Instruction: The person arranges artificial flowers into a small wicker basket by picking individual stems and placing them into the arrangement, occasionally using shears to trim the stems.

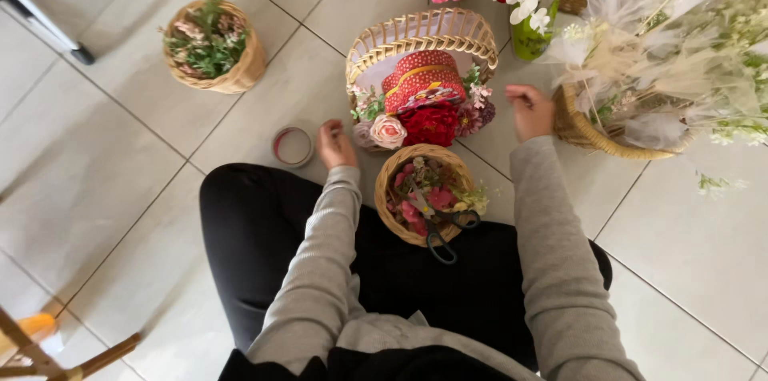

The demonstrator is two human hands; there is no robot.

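Glossy pale floor tiles (pixel 120 181) with dark grout lines carry everything. Straight ahead stands an oval woven basket (pixel 422 35) holding a red patterned box (pixel 422 81), a deep red bloom and a cream rose (pixel 389 131). The left hand (pixel 334 144) sits curled beside that rose; whether it pinches anything I cannot tell. The right hand (pixel 531 110) is loosely closed at the basket's right side. A small round basket (pixel 390 209) on the lap holds pink petals and black scissors (pixel 442 233). A small round tin (pixel 293 146) lies just left of the left hand, with bare tile beyond.
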